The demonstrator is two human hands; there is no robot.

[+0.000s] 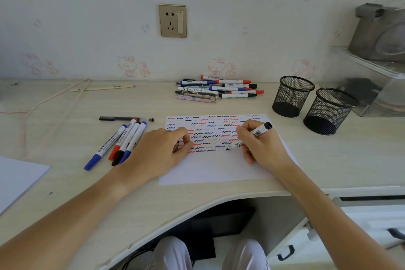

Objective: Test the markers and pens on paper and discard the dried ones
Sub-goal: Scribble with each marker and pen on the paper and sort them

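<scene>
My right hand (260, 144) grips black-capped white marker (252, 136), tip on squiggle-covered paper (214, 169); my left hand (157, 151), fingers curled, pinches small cap, mostly hidden.

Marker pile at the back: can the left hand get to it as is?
Probably yes. The left hand rests on the paper, and the desk between it and the pile looks bare.

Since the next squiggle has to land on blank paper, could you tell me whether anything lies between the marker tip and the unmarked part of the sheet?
Nothing visible does. The right hand holds the black marker with its tip at the lowest row of squiggles, and the blank part of the paper directly below is bare. The left hand rests on the sheet's left edge, beside that path.
</scene>
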